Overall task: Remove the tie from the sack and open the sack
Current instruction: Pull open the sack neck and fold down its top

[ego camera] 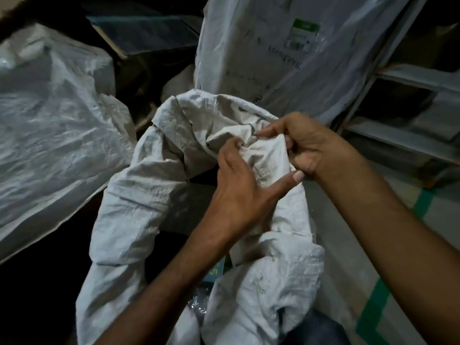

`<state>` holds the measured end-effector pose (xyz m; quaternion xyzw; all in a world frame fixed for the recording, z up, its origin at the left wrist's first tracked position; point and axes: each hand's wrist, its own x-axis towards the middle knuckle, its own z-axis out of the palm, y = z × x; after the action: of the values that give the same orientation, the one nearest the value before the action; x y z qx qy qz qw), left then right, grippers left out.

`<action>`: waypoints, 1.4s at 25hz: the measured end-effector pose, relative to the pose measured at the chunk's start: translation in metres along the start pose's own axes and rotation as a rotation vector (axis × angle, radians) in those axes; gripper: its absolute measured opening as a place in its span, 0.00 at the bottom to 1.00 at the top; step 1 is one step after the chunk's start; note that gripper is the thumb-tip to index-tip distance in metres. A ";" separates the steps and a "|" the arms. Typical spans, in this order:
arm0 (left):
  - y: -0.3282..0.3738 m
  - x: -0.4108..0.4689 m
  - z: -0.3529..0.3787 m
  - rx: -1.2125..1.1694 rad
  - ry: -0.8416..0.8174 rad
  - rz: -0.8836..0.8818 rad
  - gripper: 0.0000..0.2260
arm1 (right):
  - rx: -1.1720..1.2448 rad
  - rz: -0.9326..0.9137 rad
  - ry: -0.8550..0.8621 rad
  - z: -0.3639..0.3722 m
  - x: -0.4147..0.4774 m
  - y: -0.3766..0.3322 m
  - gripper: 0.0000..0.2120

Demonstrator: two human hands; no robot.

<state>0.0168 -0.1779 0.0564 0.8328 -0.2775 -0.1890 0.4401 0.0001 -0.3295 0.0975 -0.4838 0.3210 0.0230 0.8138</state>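
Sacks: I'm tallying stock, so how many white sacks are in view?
3. The middle sack, gripped by the left hand and right hand; the left sack lying beside it; the rear sack standing behind, labelled. More may hide in the dark gaps.

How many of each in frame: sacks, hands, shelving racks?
White woven sacks: 3 (handled sack, left sack, labelled upright sack)
Hands: 2 (left hand, right hand)
Metal shelving rack: 1
Total: 6
Not counted: pale shape behind the handled sack, too unclear to tell.
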 end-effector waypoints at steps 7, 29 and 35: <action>-0.002 -0.020 0.013 -0.421 0.233 -0.093 0.41 | -0.897 -0.712 0.319 -0.013 -0.110 0.072 0.19; -0.024 -0.166 0.007 -0.086 -0.039 -0.056 0.32 | 0.119 -0.368 0.152 -0.010 -0.119 0.162 0.18; -0.038 -0.197 0.036 0.451 0.449 0.265 0.06 | -1.301 -0.892 0.273 -0.031 -0.153 0.156 0.29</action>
<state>-0.1445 -0.0592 0.0188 0.8866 -0.3144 0.1239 0.3158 -0.1911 -0.2293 0.0507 -0.9428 0.1160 -0.1815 0.2546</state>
